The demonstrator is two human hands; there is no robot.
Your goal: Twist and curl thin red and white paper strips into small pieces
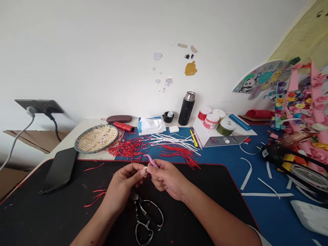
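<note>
Pinching a pink strip (151, 160) above the black desk mat (51, 208), the left hand (123, 186) and right hand (166, 179) meet at its small white end, their fingers (141, 172) pressed together on it. Scissors (145, 218) lie on the mat below the hands. Past the mat's edge, a shallow woven basket (96, 139) sits on the desk (87, 124) with a few red bits inside, just beside a tangle of red strips (125, 148). White strips (171, 140) lie further along. Four lidded jars, among them a red jar (204, 114) and an olive jar (226, 127), stand on a white stand (205, 133); what they hold cannot be told.
</note>
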